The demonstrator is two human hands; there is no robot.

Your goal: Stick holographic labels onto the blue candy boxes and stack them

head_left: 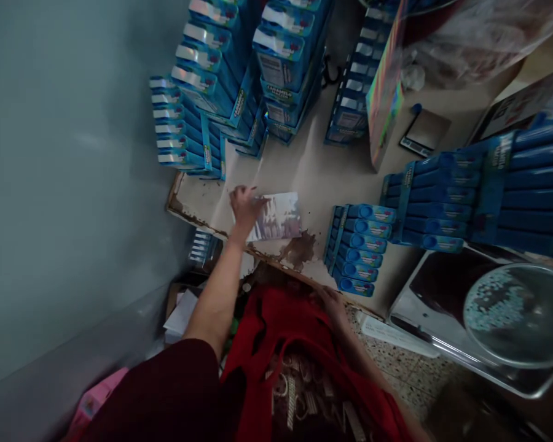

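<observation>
My left hand (246, 212) reaches over the worn table, its fingers apart at the left end of a shiny silver sheet or flat pouch (281, 218). The fingertips overlap the sheet's edge; I see no grip on it. My right hand (330, 302) rests low by the table's front edge, beside the red cloth (281, 310) across my front. Its fingers look loosely stretched and dim, with nothing visible in them. Right of the silver sheet stands a banded stack of slim blue packs (359, 248).
Tall stacks of blue boxes (239, 92) line the back. A small scale (426, 132) and an iridescent panel (384, 92) stand at the back right. A round clear-lidded container (518, 313) sits on a metal tray (410, 301) at right. The wall (74, 153) closes the left.
</observation>
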